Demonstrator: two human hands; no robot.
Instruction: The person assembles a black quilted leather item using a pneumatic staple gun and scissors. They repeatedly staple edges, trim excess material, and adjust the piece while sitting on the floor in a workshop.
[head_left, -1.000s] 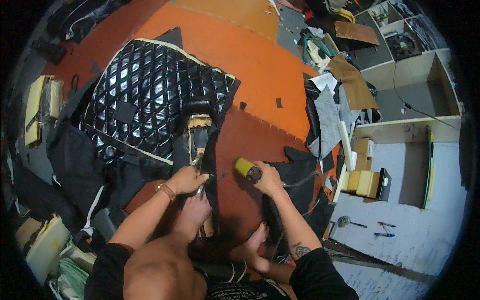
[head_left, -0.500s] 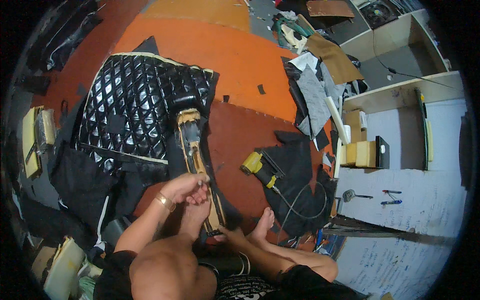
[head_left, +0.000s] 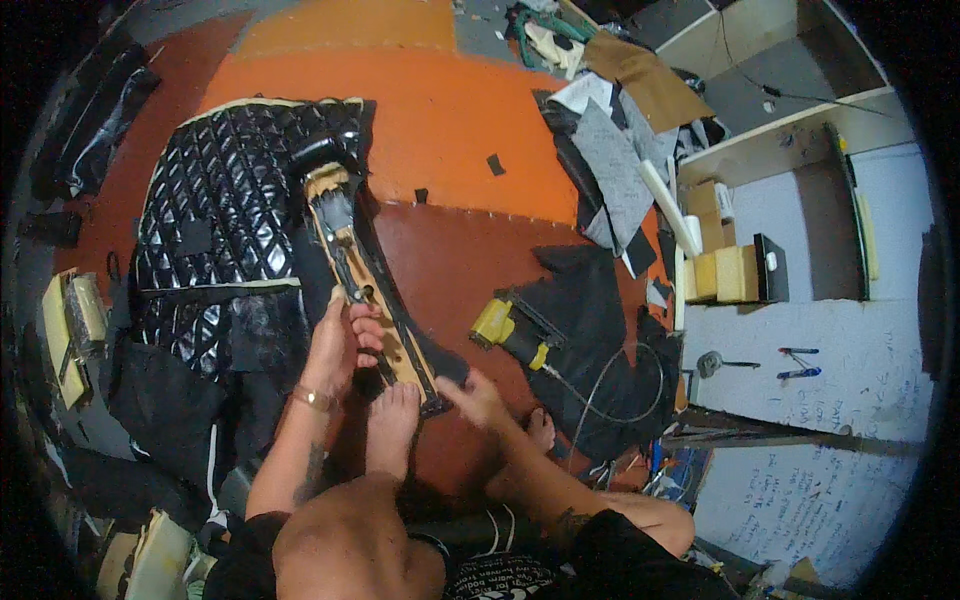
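Note:
A long, narrow wooden piece (head_left: 400,352), partly wrapped in black covering with a padded end, lies lengthwise before me. My left foot (head_left: 393,425) rests against its near end. My left hand (head_left: 350,335) is closed over its left side, the fingers curled around something small and dark that I cannot make out. At the near right corner, my right hand (head_left: 482,402) has its fingers closed at the edge of the black fabric (head_left: 440,355) running along the wood. The far end lies against a black quilted, shiny panel (head_left: 225,195).
A yellow and black nail gun (head_left: 505,328) with a hose lies on black cloth (head_left: 580,300) to the right. Fabric scraps (head_left: 615,170) are heaped at the far right beside a white shelf unit (head_left: 790,130). Yellow foam pieces (head_left: 65,345) lie at the left.
My left hand has moved forward along the wood. The right hand has shifted from the wood's near end up to its right side. The view has also shifted.

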